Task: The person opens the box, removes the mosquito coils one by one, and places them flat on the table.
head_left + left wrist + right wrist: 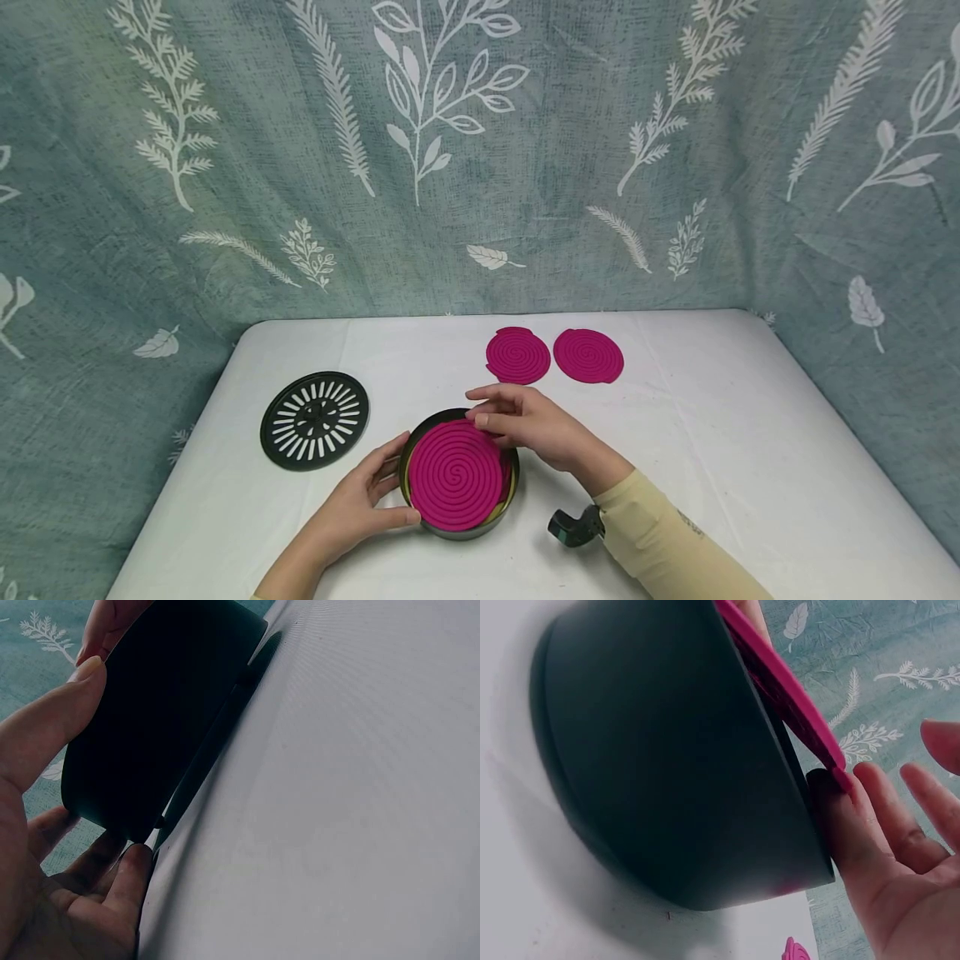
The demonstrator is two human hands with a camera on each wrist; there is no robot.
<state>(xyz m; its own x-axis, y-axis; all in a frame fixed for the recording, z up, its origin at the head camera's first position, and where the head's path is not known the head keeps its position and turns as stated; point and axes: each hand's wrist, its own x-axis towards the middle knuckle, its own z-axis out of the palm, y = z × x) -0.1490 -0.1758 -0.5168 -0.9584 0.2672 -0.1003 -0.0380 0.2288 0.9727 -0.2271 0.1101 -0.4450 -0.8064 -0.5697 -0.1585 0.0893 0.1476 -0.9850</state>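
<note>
A pink spiral coaster [456, 475] lies tilted at the mouth of a round dark container [468, 534]. My right hand [540, 429] pinches the coaster's far right edge between thumb and fingers; in the right wrist view that edge of the coaster [799, 690] stands raised above the container's rim. My left hand [360, 504] holds the container [157, 712] from the left, thumb at the rim and fingers around its side. Beneath the coaster, more pink and a yellow-green edge [493, 513] show inside; the rest of the contents is hidden.
Two more pink spiral coasters, one on the left [517, 356] and one on the right [588, 356], lie toward the back of the white table [750, 467]. A black slotted disc [318, 419] lies left of the container. A patterned curtain [555, 167] hangs behind.
</note>
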